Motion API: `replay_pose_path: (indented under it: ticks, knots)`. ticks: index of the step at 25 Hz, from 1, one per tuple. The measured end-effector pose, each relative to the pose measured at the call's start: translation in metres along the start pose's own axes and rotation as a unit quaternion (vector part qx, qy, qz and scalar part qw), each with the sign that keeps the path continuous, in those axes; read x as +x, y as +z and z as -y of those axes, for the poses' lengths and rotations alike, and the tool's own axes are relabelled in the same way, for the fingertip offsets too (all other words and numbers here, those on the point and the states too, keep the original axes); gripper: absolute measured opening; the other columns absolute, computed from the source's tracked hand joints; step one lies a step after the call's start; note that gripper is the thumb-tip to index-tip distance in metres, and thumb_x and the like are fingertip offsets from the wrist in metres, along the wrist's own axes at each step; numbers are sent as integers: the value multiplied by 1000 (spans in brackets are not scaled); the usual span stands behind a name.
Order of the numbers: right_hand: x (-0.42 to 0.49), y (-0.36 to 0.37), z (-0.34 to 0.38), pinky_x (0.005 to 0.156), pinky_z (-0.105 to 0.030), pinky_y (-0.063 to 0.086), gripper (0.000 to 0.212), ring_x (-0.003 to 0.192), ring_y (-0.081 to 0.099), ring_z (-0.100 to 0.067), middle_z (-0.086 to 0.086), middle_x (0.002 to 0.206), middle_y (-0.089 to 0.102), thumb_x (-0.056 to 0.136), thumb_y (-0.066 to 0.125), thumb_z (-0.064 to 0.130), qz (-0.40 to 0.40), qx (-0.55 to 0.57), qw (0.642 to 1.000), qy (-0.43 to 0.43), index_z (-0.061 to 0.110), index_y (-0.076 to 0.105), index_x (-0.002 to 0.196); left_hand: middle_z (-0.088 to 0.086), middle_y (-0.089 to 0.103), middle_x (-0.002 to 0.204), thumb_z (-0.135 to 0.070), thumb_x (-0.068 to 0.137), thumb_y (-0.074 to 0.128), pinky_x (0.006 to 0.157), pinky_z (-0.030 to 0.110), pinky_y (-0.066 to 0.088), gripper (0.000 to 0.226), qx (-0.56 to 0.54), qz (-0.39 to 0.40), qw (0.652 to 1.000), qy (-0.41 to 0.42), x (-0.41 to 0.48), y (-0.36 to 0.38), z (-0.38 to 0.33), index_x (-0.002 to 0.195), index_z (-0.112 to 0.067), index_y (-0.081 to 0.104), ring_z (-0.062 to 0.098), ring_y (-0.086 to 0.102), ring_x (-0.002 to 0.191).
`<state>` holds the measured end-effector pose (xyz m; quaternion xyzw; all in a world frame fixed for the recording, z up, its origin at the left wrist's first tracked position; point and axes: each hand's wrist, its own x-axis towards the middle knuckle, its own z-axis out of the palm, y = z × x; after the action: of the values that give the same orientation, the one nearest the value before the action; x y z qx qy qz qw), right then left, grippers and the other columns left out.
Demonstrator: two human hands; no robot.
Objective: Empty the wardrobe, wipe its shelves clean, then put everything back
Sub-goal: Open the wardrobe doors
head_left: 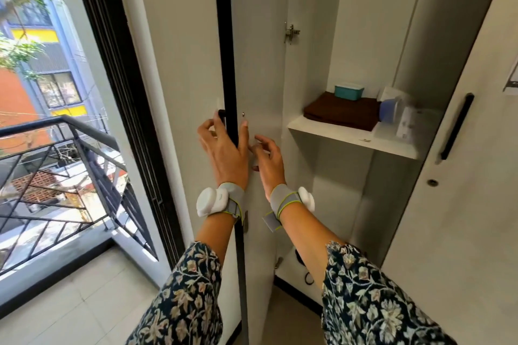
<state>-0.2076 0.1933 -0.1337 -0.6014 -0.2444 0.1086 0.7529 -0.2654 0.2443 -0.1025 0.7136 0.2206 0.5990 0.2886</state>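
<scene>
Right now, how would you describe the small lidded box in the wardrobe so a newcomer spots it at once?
Look into the open wardrobe, to its white shelf. A folded brown cloth lies there, and the box sits on its rear part. It is the only teal thing, with a white lid; the items to its right are blue and white.

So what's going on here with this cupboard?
A person has the wardrobe door open. The left hand grips its edge at the black handle; the right hand is beside it, fingers relaxed, holding nothing. The shelf holds a folded brown cloth, a teal box and some packets.
</scene>
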Motion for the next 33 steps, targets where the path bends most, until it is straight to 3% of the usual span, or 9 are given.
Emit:
replay_pose_path:
  ticks: [3,8,13,18,23,28,30,33]
  knots:
    - [4,25,-8,89,-36,51,32,100,58,-14,-3,122,50,86,59,24,33,-30,999,-8,29,59,118,18,46,114,-34,94,55,88,24,39,51,34,-29,999,-10,10,-16,29,133,-3,48,20,44,99]
    - [7,68,-19,94,-37,51,41,98,55,-9,-1,124,45,87,61,18,84,-76,993,-14,27,55,126,19,52,103,-30,92,59,79,31,46,37,56,-49,997,-37,41,-39,64,111,1,58,32,56,91]
    - [14,91,-27,94,-38,51,42,106,56,-16,1,125,44,85,61,17,77,-80,994,-13,28,54,125,18,51,106,-32,91,58,79,42,51,38,71,-46,996,-42,60,-43,90,113,-1,58,32,55,94]
    - [19,98,-33,88,-24,48,45,106,56,-16,2,125,44,84,62,14,78,-87,992,-38,27,53,126,19,49,110,-29,93,57,81,29,44,39,77,-40,995,-47,63,-44,99,120,-1,54,32,53,100]
    - [22,99,-36,85,-22,46,46,104,57,-16,2,122,44,83,63,12,75,-100,990,-58,26,53,126,19,48,111,-28,93,56,81,29,44,40,79,-44,995,-52,61,-43,98,124,-3,52,32,52,101]
    - [23,91,-33,92,-26,47,45,111,55,-15,-1,127,44,88,58,12,99,-123,986,-55,23,51,131,15,46,112,-24,92,59,85,42,53,41,26,-47,996,-75,62,-42,97,128,-7,52,29,55,104]
    - [20,86,-32,92,-22,44,42,112,54,-16,-3,128,44,89,55,9,100,-138,984,-60,20,52,130,15,45,117,-17,89,59,93,40,48,44,16,-72,992,-99,55,-39,91,131,-9,50,29,51,110]
    - [20,61,-30,90,-20,42,36,110,54,-17,-5,123,45,90,53,6,79,-150,982,-77,18,55,124,13,42,126,-9,81,55,104,33,28,50,52,-130,982,-127,29,-24,66,130,-13,46,29,40,116]
